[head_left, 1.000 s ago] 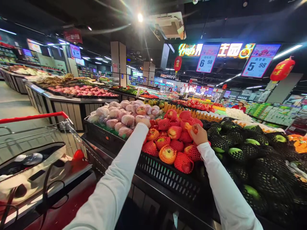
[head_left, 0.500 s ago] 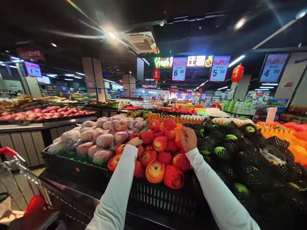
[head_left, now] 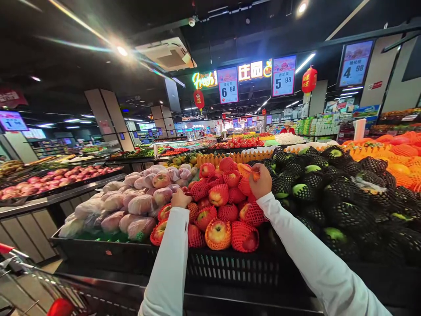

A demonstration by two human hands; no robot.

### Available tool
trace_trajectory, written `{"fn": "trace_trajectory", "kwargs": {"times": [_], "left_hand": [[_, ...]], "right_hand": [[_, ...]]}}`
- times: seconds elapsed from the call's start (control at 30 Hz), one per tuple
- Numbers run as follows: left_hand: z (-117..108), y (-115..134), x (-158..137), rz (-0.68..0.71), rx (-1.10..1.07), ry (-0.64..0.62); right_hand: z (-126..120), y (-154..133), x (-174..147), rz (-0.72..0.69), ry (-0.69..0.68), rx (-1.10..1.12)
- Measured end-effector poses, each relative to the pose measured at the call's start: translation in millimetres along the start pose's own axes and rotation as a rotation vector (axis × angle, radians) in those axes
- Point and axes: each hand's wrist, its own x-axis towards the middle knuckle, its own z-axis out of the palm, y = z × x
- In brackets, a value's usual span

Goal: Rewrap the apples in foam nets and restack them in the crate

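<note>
My left hand reaches to the left side of a pile of red apples, most of them in red or orange foam nets. Its fingers curl against a dark red apple just beyond them, partly hidden by the hand. My right hand is at the pile's upper right, fingers bent and pinched at the edge of an orange foam net. The fingertips are partly hidden there. At the front of the pile sits an apple in an orange net.
Pale wrapped fruit fills the left of the black crate. Green fruit in black nets lies on the right. A shopping cart stands at lower left. Price screens hang overhead.
The view has shifted, so the signs sit further left and higher. The orange net by my right hand has tipped from upright to flatter. My left hand stays by the dark red apple.
</note>
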Motion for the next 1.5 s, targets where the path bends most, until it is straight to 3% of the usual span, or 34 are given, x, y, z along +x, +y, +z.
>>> {"fn": "trace_trajectory", "kwargs": {"times": [0.17,0.37,0.5,0.63,0.77,0.83,0.87,0.93,1.03,1.1,1.17,1.2,1.27,1.4,1.5], "left_hand": [[-11,13,-9,-0.102,-0.113,0.253],[-19,24,-10,-0.081,-0.453,0.64],[-38,48,-25,0.14,-0.605,0.853],[-48,107,-58,0.532,-0.63,0.981],[-18,157,-85,0.976,-0.643,0.829],[0,163,-89,1.149,-0.646,0.649],[7,162,-88,1.162,-0.681,0.576],[16,156,-83,1.039,-0.832,0.494],[22,143,-70,0.669,-1.109,0.428],[26,137,-63,0.456,-1.256,0.295],[30,134,-61,0.341,-1.374,0.166],[31,133,-62,0.354,-1.399,0.12],[29,133,-70,0.538,-1.342,0.038],[16,138,-89,1.058,-0.963,-0.138],[13,142,-92,1.079,-0.857,-0.152]], "right_hand": [[2,5,-2,0.077,-0.05,0.022],[-1,-2,3,-0.014,0.099,0.021],[-3,-7,5,-0.08,0.119,0.027],[0,0,3,-0.094,0.041,0.033],[4,7,-1,-0.025,-0.097,0.014],[5,7,-2,-0.004,-0.142,-0.005],[5,6,-2,0.0,-0.16,-0.016],[5,3,-3,0.008,-0.202,-0.029],[6,-1,-3,0.027,-0.293,-0.008],[6,-3,-3,0.036,-0.358,0.0],[6,-4,-3,0.047,-0.409,-0.023],[6,-4,-4,0.055,-0.427,-0.042],[4,-5,-4,0.058,-0.46,-0.071],[0,-3,-4,-0.005,-0.556,-0.091],[0,-2,-4,-0.026,-0.613,-0.111]]}}
